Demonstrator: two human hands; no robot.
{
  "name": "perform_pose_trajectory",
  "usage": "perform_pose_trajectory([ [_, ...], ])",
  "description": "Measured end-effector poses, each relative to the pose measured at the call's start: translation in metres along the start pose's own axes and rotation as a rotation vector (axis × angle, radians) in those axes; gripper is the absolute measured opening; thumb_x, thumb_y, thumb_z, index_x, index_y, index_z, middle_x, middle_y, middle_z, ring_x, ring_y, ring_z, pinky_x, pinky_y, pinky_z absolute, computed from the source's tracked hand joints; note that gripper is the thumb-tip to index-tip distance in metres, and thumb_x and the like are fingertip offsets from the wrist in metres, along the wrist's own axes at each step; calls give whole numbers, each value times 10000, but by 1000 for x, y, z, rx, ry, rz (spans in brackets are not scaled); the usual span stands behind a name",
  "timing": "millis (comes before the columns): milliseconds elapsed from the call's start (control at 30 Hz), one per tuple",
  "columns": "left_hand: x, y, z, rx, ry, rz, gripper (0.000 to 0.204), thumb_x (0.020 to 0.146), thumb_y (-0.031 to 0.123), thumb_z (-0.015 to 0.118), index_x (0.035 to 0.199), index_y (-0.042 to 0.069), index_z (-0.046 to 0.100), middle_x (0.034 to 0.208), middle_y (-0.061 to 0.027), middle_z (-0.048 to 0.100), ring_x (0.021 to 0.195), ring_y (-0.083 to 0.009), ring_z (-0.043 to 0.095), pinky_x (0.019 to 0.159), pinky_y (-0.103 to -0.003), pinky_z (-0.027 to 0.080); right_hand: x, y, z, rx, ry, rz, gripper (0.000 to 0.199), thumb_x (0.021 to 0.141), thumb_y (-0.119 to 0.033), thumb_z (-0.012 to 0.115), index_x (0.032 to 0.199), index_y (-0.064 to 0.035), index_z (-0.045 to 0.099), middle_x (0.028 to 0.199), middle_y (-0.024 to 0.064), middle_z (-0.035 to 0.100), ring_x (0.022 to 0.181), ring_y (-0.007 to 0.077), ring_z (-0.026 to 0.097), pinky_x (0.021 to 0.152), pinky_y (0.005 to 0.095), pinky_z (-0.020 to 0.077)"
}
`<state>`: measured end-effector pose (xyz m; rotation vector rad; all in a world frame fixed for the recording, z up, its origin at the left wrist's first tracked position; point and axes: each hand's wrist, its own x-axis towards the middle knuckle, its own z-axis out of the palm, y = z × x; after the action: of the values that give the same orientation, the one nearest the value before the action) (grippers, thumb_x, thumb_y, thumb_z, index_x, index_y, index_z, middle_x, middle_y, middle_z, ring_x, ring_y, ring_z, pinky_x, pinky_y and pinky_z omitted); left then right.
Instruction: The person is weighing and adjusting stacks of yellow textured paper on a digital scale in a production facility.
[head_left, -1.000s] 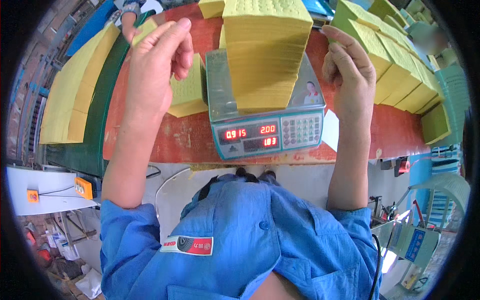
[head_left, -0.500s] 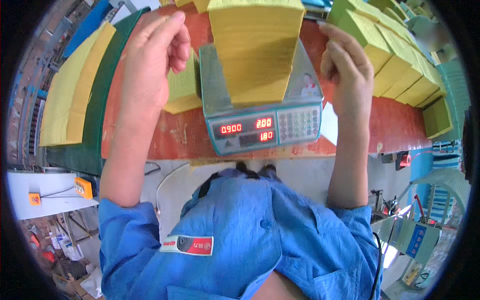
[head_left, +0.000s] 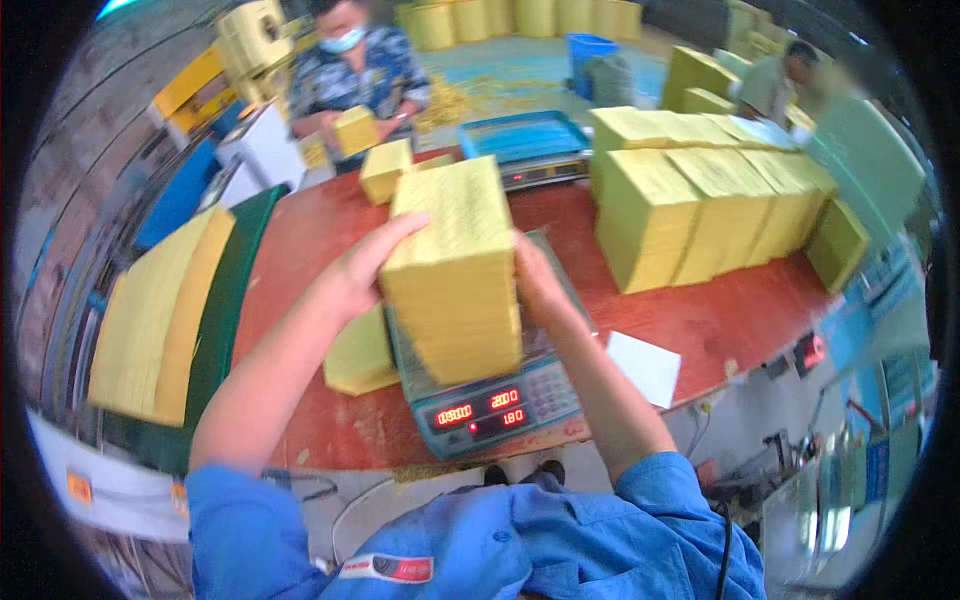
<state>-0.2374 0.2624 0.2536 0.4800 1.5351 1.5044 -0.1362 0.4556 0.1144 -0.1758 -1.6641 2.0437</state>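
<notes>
A tall stack of yellow paper sheets (head_left: 455,300) stands upright on the pan of a digital scale (head_left: 565,395) with red lit digits. My left hand (head_left: 368,262) presses against the stack's left side, its fingertips near the top edge. Against the right side lies my right hand (head_left: 538,280), its fingers partly hidden behind the stack. Together the two hands grip the stack between them. Just left of the scale, a lower pile of yellow paper (head_left: 360,352) rests on the red table (head_left: 290,290).
Several tall yellow stacks (head_left: 690,215) stand at the right. A white sheet (head_left: 645,368) lies beside the scale. Behind are a second scale with a blue tray (head_left: 525,138) and a masked person (head_left: 355,75) holding a small yellow block. More yellow paper (head_left: 160,310) lines the left side.
My hands were raised apart on either side of the stack; now they hold its sides. The view has tilted up, bringing the far table and other people into sight.
</notes>
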Motion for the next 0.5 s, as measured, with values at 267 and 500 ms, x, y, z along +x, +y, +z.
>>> perform_pose_trajectory([
  [267, -35, 4, 9, 54, -131, -112, 562, 924, 386, 561, 1345, 22, 483, 1234, -132, 619, 1122, -203, 605, 994, -350, 450, -84, -23, 7, -82, 182, -47, 463, 1028, -319, 427, 1331, 28, 469, 1282, 116, 543, 1185, 182, 496, 1019, 308, 370],
  [500, -5, 2, 3, 97, -196, -172, 568, 921, 377, 552, 1353, 18, 463, 1236, -138, 611, 1096, -227, 620, 961, -364, 480, -199, 17, -20, -50, 329, 331, 400, 1007, -350, 469, 1072, 12, 627, 930, 59, 686, 852, 156, 651, 728, 273, 520],
])
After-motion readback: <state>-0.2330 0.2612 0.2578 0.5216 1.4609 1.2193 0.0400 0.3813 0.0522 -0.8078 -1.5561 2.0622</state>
